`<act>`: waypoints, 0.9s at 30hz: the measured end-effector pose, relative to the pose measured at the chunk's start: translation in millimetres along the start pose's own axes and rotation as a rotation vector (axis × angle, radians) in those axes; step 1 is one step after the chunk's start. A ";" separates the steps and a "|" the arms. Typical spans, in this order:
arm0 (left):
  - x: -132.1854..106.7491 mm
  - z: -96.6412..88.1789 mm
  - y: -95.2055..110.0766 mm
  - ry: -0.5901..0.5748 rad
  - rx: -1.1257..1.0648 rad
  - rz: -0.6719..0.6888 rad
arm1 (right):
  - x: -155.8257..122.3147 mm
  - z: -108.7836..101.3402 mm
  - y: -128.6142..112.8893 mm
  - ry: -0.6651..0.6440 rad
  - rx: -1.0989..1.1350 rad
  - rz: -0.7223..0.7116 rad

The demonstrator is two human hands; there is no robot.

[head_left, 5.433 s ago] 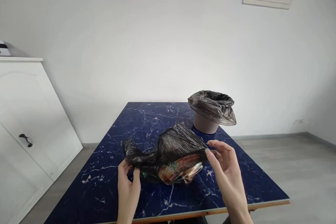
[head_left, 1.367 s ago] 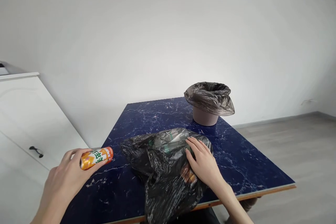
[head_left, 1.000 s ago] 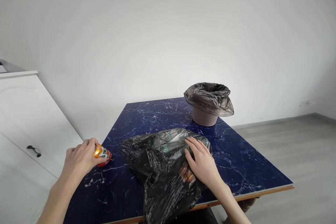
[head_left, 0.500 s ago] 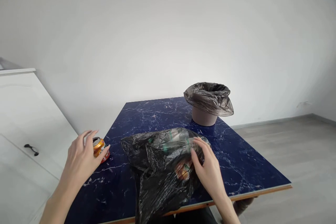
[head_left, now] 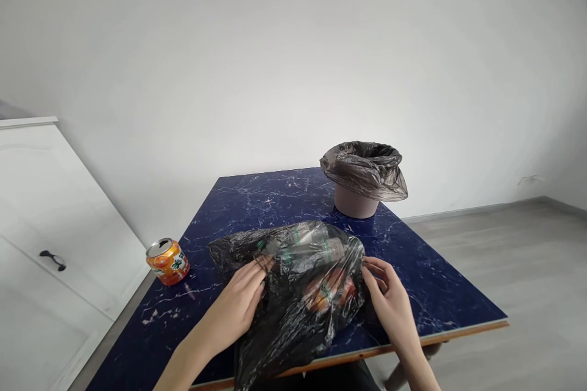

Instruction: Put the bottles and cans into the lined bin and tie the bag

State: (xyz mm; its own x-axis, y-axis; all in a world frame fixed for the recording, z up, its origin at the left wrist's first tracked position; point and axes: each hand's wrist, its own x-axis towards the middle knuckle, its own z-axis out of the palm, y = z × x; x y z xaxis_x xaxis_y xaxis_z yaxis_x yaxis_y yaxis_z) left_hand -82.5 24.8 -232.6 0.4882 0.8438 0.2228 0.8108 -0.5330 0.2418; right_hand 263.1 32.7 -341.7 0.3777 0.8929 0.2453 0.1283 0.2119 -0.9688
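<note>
Fingers [head_left: 376,263] of our right hand [head_left: 391,297] are pinching the right edge of the black bag [head_left: 287,330], so that grip is clamping thin plastic. Our left hand [head_left: 238,298] is reaching into the folds in the middle of the bag, and its fingertips are hiding under the plastic, so we are not able to tell what that grip is doing. The bag is lying on the blue counter [head_left: 268,198] right in front of us. Through it we are seeing a clear thing with green bits [head_left: 316,250] and some orange and red stuff [head_left: 326,293]. Over on our left, an orange can [head_left: 169,264] is standing near the side edge, apart from our hands, and a dark hole is showing on top. Farther back on the right, a pinkish gray bin [head_left: 356,203] is wearing another dark bag [head_left: 367,177] over its rim.
</note>
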 end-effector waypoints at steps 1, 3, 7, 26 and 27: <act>4.8 4.8 2.9 -0.020 -0.001 0.012 | 0.0 -1.0 1.4 -0.001 0.016 0.016; 12.0 13.1 8.3 -0.030 -0.012 0.019 | -0.3 -2.8 2.0 0.005 0.009 0.026; 16.8 21.5 18.9 0.026 -0.133 -0.081 | -2.3 -3.2 -2.4 0.008 -0.093 -0.025; -5.6 32.0 44.1 0.057 -0.595 -0.093 | -6.3 -2.4 -7.2 -0.110 -0.170 0.012; -2.0 34.5 44.2 0.068 -0.565 -0.098 | -6.4 -2.4 -7.5 -0.111 -0.168 0.017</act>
State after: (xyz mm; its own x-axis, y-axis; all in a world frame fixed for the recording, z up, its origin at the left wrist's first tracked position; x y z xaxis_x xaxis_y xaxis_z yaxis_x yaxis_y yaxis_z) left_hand -36.5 1.7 -254.9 0.3826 0.8949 0.2296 0.5441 -0.4191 0.7268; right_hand 261.9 24.5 -335.9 0.2793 0.9359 0.2146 0.2773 0.1353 -0.9512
